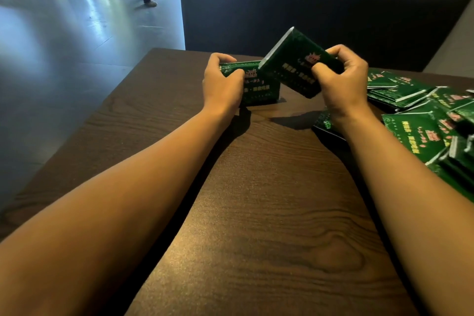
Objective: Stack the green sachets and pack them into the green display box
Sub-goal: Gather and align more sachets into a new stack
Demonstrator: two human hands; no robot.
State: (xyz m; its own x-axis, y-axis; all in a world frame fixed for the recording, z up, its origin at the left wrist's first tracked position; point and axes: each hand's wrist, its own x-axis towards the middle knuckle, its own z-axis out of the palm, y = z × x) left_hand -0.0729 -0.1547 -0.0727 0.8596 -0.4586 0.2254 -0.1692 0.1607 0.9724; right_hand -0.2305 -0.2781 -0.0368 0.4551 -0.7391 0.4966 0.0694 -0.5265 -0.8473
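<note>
The left hand (222, 82) grips the box (259, 84), upright on the tabletop (256, 187). The right hand (342, 82) grips a tilted sachet stack (292, 64) above it. Loose sachets (420, 120) lie right.

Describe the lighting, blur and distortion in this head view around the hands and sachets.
Head view: light from the upper left throws dark shadows under both forearms onto the wooden table; the right hand and its tilted sachet stack are slightly motion-blurred, print unreadable; the loose sachets smear towards the right edge; wide-angle bending stretches the forearms; the floor shows bluish glare.
</note>
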